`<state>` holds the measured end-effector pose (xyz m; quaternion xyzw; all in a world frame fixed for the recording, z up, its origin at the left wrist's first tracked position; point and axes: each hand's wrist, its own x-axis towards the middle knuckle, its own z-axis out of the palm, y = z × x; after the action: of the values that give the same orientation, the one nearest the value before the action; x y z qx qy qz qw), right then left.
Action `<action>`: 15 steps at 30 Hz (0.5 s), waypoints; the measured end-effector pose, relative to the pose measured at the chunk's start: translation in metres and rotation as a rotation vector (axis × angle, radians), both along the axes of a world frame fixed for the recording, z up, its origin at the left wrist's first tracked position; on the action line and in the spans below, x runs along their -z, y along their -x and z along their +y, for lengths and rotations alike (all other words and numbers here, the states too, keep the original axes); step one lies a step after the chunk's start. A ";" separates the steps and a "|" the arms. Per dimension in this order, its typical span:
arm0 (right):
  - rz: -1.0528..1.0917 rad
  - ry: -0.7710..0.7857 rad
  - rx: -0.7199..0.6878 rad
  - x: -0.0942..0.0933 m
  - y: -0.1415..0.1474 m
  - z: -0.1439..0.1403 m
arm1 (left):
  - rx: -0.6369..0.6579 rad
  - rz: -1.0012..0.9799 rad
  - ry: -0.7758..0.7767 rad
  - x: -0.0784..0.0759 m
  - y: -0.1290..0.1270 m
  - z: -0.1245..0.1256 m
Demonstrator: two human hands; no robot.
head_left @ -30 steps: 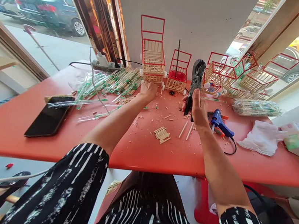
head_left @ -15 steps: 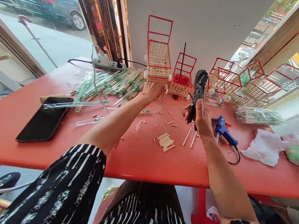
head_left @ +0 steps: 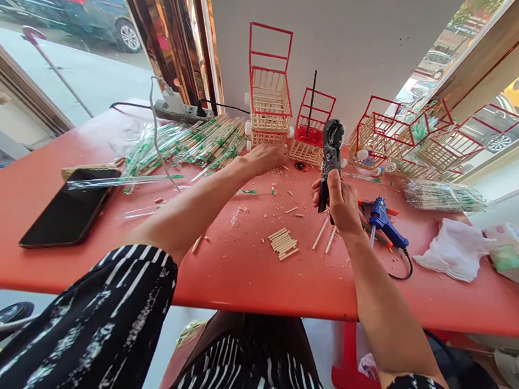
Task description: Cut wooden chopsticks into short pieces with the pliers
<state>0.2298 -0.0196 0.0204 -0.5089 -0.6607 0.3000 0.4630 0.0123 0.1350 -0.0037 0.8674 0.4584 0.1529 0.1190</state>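
My right hand (head_left: 341,201) grips a black cutter tool (head_left: 329,156) held upright above the red table (head_left: 249,270). My left hand (head_left: 268,157) reaches forward and rests palm-down on the table just in front of a small stick-built shopping cart with a red frame (head_left: 267,102); I cannot tell whether it holds anything. A little bundle of cut wooden sticks (head_left: 282,243) lies between my arms. Two longer sticks (head_left: 325,234) lie just below my right hand.
Wrapped chopsticks (head_left: 199,141) are piled at the back left, more at the back right (head_left: 445,196). A black phone (head_left: 69,206) lies left. A blue glue gun (head_left: 384,220), white cloth (head_left: 454,249), several more model carts (head_left: 406,141) and a power strip (head_left: 175,108) stand around.
My left hand has slid a little right and nearer along the table by the cart. My right hand with the cutter has shifted slightly left. The view has moved a little.
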 end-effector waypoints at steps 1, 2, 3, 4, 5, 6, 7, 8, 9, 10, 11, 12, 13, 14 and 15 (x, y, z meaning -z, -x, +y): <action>-0.001 -0.001 -0.007 0.000 0.000 0.000 | 0.004 0.018 -0.026 0.002 -0.001 0.001; -0.002 -0.001 -0.014 0.000 0.000 0.000 | 0.003 0.026 -0.049 0.005 -0.001 0.003; -0.002 0.001 -0.018 0.000 0.000 0.000 | -0.004 0.024 -0.065 0.007 -0.001 0.004; 0.000 0.004 -0.017 0.000 0.000 0.000 | -0.017 0.012 -0.071 0.009 0.001 0.006; 0.002 0.008 -0.016 -0.001 0.000 0.000 | -0.029 0.002 -0.070 0.010 0.003 0.007; 0.005 0.011 -0.014 -0.001 0.000 0.000 | -0.040 -0.001 -0.069 0.010 0.005 0.007; 0.005 0.013 -0.012 -0.002 0.000 0.000 | -0.053 -0.009 -0.060 0.010 0.007 0.006; 0.003 0.014 -0.010 -0.002 0.000 0.000 | -0.061 -0.036 -0.028 0.009 0.010 0.005; -0.003 0.013 -0.011 -0.003 0.001 0.000 | -0.066 -0.083 0.030 0.008 0.012 0.002; -0.009 0.012 -0.013 -0.003 0.001 0.000 | -0.063 -0.149 0.112 0.006 0.015 -0.002; -0.013 0.010 -0.016 -0.003 0.001 0.000 | -0.055 -0.225 0.211 0.004 0.017 -0.007; -0.014 0.008 -0.020 -0.003 0.002 0.000 | -0.046 -0.294 0.313 0.001 0.019 -0.012; -0.011 0.006 -0.023 -0.002 0.002 0.000 | -0.037 -0.341 0.400 -0.001 0.021 -0.018; -0.006 0.004 -0.027 -0.002 0.002 0.000 | -0.034 -0.361 0.462 -0.003 0.024 -0.023; 0.002 -0.001 -0.028 -0.001 0.003 0.000 | -0.036 -0.368 0.503 -0.006 0.025 -0.029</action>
<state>0.2269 -0.0194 0.0216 -0.4991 -0.6675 0.3069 0.4596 -0.0131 0.1061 0.0019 0.7602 0.4680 0.1910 0.4082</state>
